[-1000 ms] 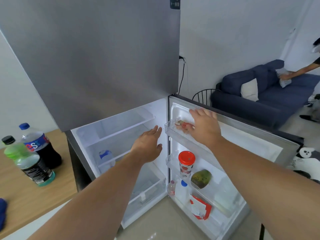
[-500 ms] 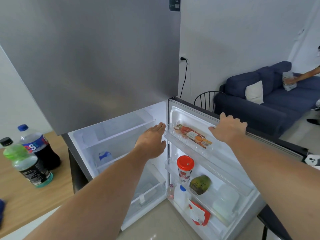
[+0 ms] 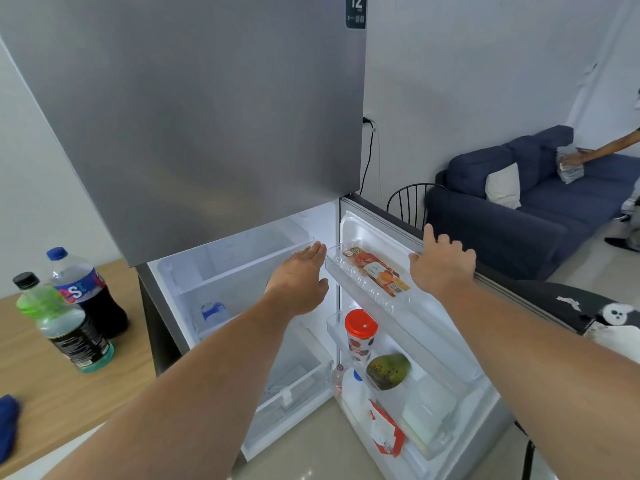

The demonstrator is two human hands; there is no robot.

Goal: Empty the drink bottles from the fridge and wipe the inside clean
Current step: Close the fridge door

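The silver fridge [image 3: 194,126] has its lower door [image 3: 446,323] swung open to the right. My left hand [image 3: 299,282] reaches flat and empty into the white compartment, near the upper shelf [image 3: 242,268]. My right hand [image 3: 441,265] grips the top edge of the open door. A clear bottle with a blue label [image 3: 212,315] stands on the inner shelf. Two bottles stand on the wooden table [image 3: 45,386] at left: a green one [image 3: 64,323] and a dark cola one [image 3: 86,292]. A small bottle [image 3: 337,375] and a white blue-capped jug [image 3: 353,388] sit in the lowest door rack.
Door racks hold a flat food packet [image 3: 375,270], a red-lidded cup [image 3: 360,336], a green fruit [image 3: 388,370] and a red-and-white pouch [image 3: 384,431]. A blue cloth [image 3: 7,424] lies at the table's left edge. Beyond the door are a black chair [image 3: 408,199] and a blue sofa [image 3: 519,216], with another person's arm [image 3: 609,148] over it.
My right hand left the top door rack and moved right onto the door's top edge. The left hand stayed inside the compartment, drifting slightly right.
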